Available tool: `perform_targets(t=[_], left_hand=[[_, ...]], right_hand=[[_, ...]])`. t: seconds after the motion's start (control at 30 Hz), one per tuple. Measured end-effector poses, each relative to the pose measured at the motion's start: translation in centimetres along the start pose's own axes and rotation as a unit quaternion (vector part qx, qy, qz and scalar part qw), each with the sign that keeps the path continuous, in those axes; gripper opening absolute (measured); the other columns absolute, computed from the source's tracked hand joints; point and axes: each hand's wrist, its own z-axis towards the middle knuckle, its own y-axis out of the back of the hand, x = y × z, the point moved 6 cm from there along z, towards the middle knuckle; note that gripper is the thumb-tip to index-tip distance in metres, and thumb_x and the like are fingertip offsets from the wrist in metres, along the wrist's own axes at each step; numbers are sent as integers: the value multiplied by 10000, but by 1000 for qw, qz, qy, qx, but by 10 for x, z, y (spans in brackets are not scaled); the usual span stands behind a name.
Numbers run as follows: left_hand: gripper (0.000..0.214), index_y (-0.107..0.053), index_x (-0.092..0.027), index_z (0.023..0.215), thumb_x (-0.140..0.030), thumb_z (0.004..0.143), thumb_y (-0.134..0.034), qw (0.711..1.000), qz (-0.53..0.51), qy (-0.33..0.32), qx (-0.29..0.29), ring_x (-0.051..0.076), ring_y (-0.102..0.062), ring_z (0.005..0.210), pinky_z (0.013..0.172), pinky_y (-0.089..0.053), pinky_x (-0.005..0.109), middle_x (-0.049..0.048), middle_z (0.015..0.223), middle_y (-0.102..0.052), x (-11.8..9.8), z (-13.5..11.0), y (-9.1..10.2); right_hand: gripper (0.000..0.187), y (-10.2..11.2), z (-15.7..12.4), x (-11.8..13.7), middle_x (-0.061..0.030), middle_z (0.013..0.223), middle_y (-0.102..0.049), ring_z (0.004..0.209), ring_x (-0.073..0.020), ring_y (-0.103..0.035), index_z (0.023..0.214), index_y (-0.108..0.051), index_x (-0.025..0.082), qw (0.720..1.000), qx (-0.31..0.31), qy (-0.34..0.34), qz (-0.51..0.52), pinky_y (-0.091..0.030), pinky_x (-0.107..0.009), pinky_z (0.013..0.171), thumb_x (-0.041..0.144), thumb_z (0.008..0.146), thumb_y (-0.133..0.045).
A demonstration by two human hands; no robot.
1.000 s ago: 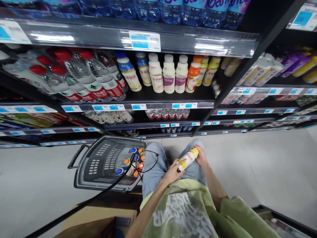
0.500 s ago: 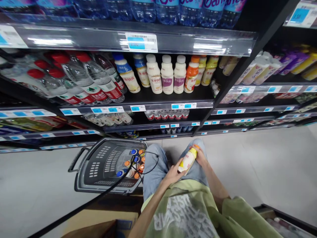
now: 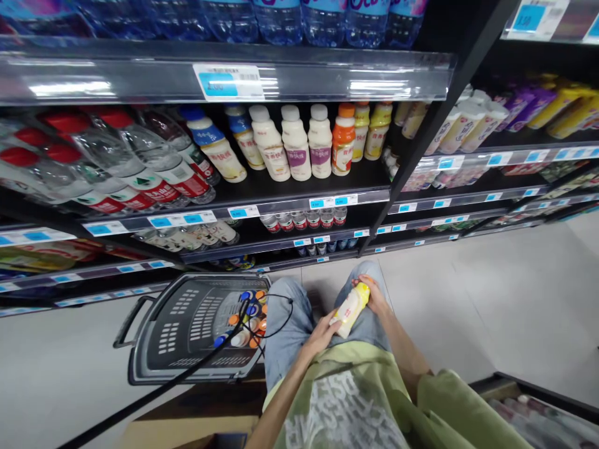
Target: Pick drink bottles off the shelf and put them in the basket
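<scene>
A yellow-capped cream drink bottle [image 3: 348, 308] lies tilted over my lap, held between both hands. My left hand [image 3: 319, 337] is closed round its base. My right hand [image 3: 375, 298] is closed round its cap end. My knees in blue jeans [image 3: 290, 312] are below them. On the shelf [image 3: 262, 201] straight ahead stand matching cream bottles with white caps [image 3: 294, 148], blue caps [image 3: 213, 149], an orange one [image 3: 343, 140] and yellow ones [image 3: 377, 130].
A grey shopping basket [image 3: 187, 324] on the floor to my left holds several small bottles [image 3: 248, 318]. A black cable [image 3: 187, 374] crosses it. Red-capped water bottles [image 3: 116, 165] fill the left shelf. A black upright post [image 3: 421, 143] divides the shelving. Tiled floor [image 3: 505, 299] lies to the right.
The view has shifted right and slightly up, so shelves and basket slid left. The bottle stays held by both hands and has turned slightly more upright.
</scene>
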Motion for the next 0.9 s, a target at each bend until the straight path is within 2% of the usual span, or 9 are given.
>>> perform_targets(t=[0.1,0.3,0.5,0.7,0.9], left_hand=[[633,-618,-174,1536,-507,1000,-563,1000,25,-6,15,313,-600,1416,1258,-438,450,114,1539,-673,-1,1,-3],[600,-652,-143,1461,-512,995,-577,1000,29,9,-1,310,-639,1358,1206,-480,422,138,1450,-726,-2,3,-2],[546,-699,-149,1317,-552,960,-608,999,32,-18,0,303,-729,1157,1017,-568,372,131,1275,-794,-8,8,-3],[513,-726,-167,1098,-635,949,-574,996,57,47,-58,306,-743,1085,941,-551,351,131,1139,-814,-8,15,5],[590,-726,-157,1046,-704,937,-531,994,51,91,-36,313,-721,1084,931,-537,356,142,1118,-799,-12,16,7]], right_hand=[[354,0,0,1,-5,717,-779,813,-221,-785,812,-715,233,1000,-3,4,1,-641,-316,776,336,642,-1007],[379,-2,-2,4,-4,708,-773,804,-229,-782,807,-717,244,1000,-7,8,-1,-637,-317,768,360,605,-1016],[431,-4,-3,7,2,709,-768,766,-229,-769,821,-698,252,1000,-11,11,-15,-627,-328,734,391,579,-1027],[514,-6,-3,7,-17,776,-794,740,-202,-737,848,-683,239,999,-7,15,-47,-601,-306,695,434,540,-1045],[468,-7,-3,5,-18,814,-799,774,-218,-737,878,-673,246,997,11,17,-81,-592,-324,716,451,610,-997]])
